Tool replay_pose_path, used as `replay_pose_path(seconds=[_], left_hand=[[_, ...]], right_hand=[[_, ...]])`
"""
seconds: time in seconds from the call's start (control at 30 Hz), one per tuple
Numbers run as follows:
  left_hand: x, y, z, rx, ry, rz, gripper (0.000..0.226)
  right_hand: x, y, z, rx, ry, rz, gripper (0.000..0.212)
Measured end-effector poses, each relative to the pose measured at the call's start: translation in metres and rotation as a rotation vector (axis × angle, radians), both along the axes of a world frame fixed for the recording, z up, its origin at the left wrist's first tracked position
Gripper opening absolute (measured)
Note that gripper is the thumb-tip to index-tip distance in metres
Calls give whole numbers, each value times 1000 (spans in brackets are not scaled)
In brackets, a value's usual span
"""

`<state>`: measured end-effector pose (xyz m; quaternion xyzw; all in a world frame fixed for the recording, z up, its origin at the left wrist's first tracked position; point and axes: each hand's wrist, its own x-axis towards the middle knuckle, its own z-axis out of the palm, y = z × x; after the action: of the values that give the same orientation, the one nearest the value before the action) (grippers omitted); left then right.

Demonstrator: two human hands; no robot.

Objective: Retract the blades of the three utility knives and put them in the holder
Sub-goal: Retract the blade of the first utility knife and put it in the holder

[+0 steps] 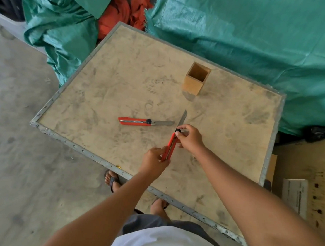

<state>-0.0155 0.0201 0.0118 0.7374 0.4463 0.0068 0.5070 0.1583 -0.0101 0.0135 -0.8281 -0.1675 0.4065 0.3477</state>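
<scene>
A red utility knife [171,145] is held in both hands above the table, its grey blade sticking out toward the far side. My left hand [153,161] grips its rear end. My right hand [190,137] pinches the front, fingertips on the black slider knob. A second red utility knife [135,121] lies flat on the table to the left, blade extended and pointing right. A square wooden holder [196,78] stands upright at the far right; nothing shows in the part of its inside I can see. I see only these two knives.
The worn table [106,84] has a metal rim all round. Green tarpaulin [241,32] and red cloth [125,10] pile up behind it. A cardboard box [295,195] lies on the floor at right. My sandalled feet [112,180] stand at the near edge.
</scene>
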Motion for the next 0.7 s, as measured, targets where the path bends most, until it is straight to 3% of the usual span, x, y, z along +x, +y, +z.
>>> replay_pose_path(seconds=[0.17,0.4,0.7], left_hand=[[-27,22,32,-14,-98,-108,60],[-52,63,85,-56,-258,-296,64],[-61,126,123,-107,-454,-238,60]], right_hand=[[-2,-6,43,185,87,0,13],[-16,8,108,343,39,-3,26],[-43,39,150,423,-22,-47,26]])
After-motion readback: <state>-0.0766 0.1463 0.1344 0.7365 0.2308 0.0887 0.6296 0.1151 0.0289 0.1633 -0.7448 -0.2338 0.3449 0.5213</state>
